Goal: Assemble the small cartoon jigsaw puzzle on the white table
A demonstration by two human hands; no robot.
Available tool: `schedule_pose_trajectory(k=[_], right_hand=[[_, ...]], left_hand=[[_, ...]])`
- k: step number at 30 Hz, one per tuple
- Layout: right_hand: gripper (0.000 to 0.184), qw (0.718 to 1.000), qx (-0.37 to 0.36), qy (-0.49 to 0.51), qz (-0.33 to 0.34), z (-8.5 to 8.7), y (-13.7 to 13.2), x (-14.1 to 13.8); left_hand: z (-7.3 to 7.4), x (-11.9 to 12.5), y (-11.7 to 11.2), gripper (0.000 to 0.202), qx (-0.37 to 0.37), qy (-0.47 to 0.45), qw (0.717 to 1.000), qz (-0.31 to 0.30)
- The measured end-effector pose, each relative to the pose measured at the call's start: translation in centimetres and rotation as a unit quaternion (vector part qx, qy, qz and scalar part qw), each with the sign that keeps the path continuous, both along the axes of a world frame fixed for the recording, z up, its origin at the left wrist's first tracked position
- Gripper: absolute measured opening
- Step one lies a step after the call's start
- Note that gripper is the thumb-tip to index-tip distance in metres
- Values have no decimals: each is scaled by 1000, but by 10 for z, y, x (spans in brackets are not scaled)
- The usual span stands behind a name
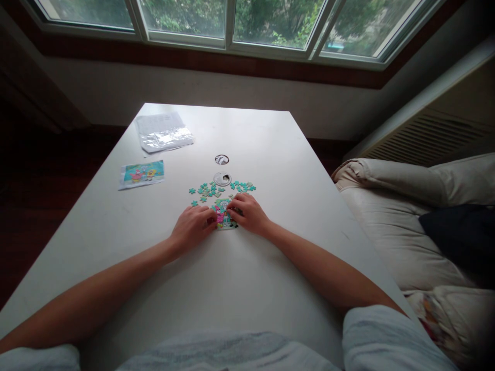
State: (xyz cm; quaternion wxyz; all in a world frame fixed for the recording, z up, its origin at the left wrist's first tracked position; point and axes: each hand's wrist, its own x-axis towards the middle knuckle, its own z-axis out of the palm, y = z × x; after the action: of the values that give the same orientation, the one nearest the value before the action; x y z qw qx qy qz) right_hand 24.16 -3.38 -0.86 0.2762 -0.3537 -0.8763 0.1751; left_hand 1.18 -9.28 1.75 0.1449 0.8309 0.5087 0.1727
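Note:
A partly joined jigsaw puzzle (224, 216) with pink, green and white cartoon figures lies flat on the table between my hands. At its left edge my left hand (195, 222) is closed, curled fingertips against the puzzle. My right hand (247, 212) reaches over the puzzle's right side, thumb and fingers pinched together on it. Whether a single piece sits in that pinch is hidden by the fingers. Just beyond the hands, several loose puzzle pieces (209, 190), mostly green, are scattered, with more loose pieces (243, 186) to the right.
Behind the pieces lie a round metal lid (222, 179) and a round tin (221, 159), shiny inside. A cartoon picture sheet (142, 174) and a clear plastic packet (164, 133) rest on the white table (247, 134) at left. A cream sofa (379, 226) borders the right side.

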Motion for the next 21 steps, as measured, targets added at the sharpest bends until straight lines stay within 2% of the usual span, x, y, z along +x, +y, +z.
schedule_pose_trajectory(k=[5,10,13,16,21], right_hand=[[7,1000,0,0,1,1,0,0],[6,1000,-5,0,0,0,0,1],[6,1000,-7,0,1,-1,0,1],[7,1000,-6,1,1,-1,0,1],[9,1000,-9,-3,0,1,0,1]], left_hand=[[10,-13,7,14,32,0,998,-62],[19,-28,14,18,76,52,977,-192],[21,-29,14,18,89,62,964,-244],[22,-26,13,18,93,66,957,-269],[22,-25,10,20,87,63,955,-275]])
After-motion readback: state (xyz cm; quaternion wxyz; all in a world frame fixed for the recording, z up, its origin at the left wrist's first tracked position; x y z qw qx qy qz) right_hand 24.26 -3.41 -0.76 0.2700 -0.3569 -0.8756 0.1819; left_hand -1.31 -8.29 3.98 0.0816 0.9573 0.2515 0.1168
